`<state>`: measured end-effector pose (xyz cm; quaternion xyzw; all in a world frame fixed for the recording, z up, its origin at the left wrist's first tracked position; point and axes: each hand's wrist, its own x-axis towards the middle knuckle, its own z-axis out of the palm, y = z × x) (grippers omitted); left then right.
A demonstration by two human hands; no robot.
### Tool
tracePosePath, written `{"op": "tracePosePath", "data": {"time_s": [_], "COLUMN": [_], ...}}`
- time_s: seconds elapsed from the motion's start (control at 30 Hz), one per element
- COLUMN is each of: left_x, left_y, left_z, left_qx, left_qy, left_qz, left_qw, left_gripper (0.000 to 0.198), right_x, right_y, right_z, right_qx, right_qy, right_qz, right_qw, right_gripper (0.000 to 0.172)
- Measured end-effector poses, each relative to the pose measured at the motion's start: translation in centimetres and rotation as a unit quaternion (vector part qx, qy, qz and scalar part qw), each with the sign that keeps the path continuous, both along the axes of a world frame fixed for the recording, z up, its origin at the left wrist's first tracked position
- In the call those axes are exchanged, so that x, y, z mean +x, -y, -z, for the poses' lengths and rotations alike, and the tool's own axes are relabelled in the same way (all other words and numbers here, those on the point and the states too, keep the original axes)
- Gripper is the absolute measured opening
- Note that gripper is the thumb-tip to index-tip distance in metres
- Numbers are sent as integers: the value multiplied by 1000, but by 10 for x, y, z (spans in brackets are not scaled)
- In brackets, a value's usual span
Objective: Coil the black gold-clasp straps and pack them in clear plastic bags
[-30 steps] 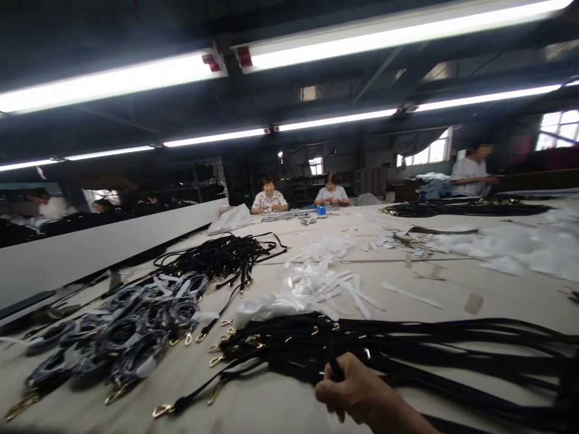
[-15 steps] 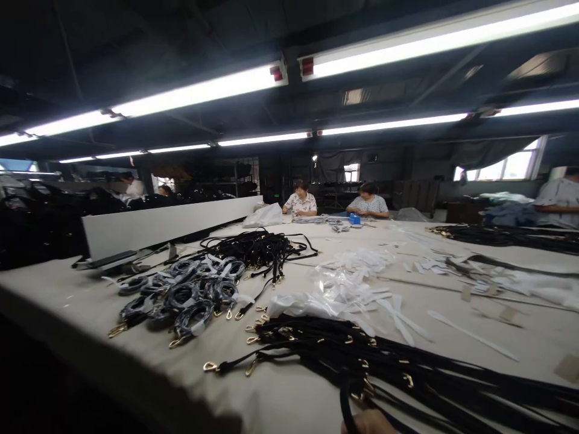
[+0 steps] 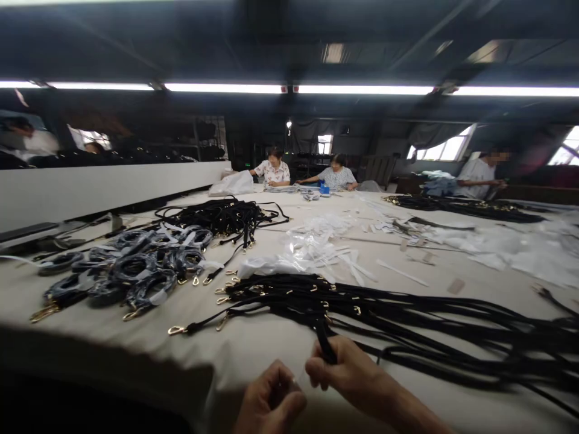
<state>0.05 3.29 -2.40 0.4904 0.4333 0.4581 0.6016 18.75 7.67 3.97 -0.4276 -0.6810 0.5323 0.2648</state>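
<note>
My right hand (image 3: 341, 364) is closed around a black strap (image 3: 324, 342), part of which rises from the fist towards the pile. Beside it, at the bottom of the view, my left hand (image 3: 271, 398) has its fingers curled in a pinch; whatever it may hold is too small to make out. Just beyond the hands lies a spread of long black straps (image 3: 407, 325) with gold buckles and snap hooks. One gold snap hook (image 3: 177, 330) sticks out at its left end.
Coiled, wrapped straps (image 3: 138, 265) lie to the left, with a tangled black strap heap (image 3: 226, 217) behind. Clear plastic bags (image 3: 303, 247) and white strips lie mid-table. A long white board (image 3: 113, 184) stands at the left. Several people sit or stand farther back.
The view has levelled and turned down and right. My left hand has come into view. My right hand, barely visible before at the bottom edge, now shows fully with the strap.
</note>
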Motion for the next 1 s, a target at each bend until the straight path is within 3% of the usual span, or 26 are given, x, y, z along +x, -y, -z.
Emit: {"op": "tracePosePath", "data": {"time_s": [0.07, 0.17, 0.3, 0.4, 0.53, 0.67, 0.83, 1.0], "left_x": [-3, -9, -19, -26, -39, -56, -72, -78], "left_y": [1, 5, 7, 7, 8, 11, 14, 20], "left_z": [1, 3, 10, 19, 34, 44, 45, 63], "left_qx": [3, -5, 19, 10, -33, -45, -8, -57], "left_qy": [-17, -44, -59, -15, 112, 204, 180, 268], "left_qz": [-25, -14, -6, -8, -58, -117, -83, -77], "left_qw": [1000, 999, 998, 1000, 991, 971, 980, 959], "left_gripper": [53, 56, 55, 58, 48, 46, 45, 52], "right_x": [-2, -1, 2, 2, 0, -9, -22, -28], "right_y": [1, -1, -4, -2, 0, -1, 4, 8], "right_z": [-2, -4, -11, -21, -37, -44, -38, -35], "right_qx": [-10, -29, -30, -9, 71, 125, 151, 171], "right_qy": [17, 38, 56, 130, 255, 284, 333, 253], "right_qz": [-3, -12, -30, -53, -50, -54, -192, -151], "right_qw": [1000, 999, 997, 990, 963, 949, 911, 940], "right_gripper": [28, 34, 18, 17, 39, 50, 53, 41]}}
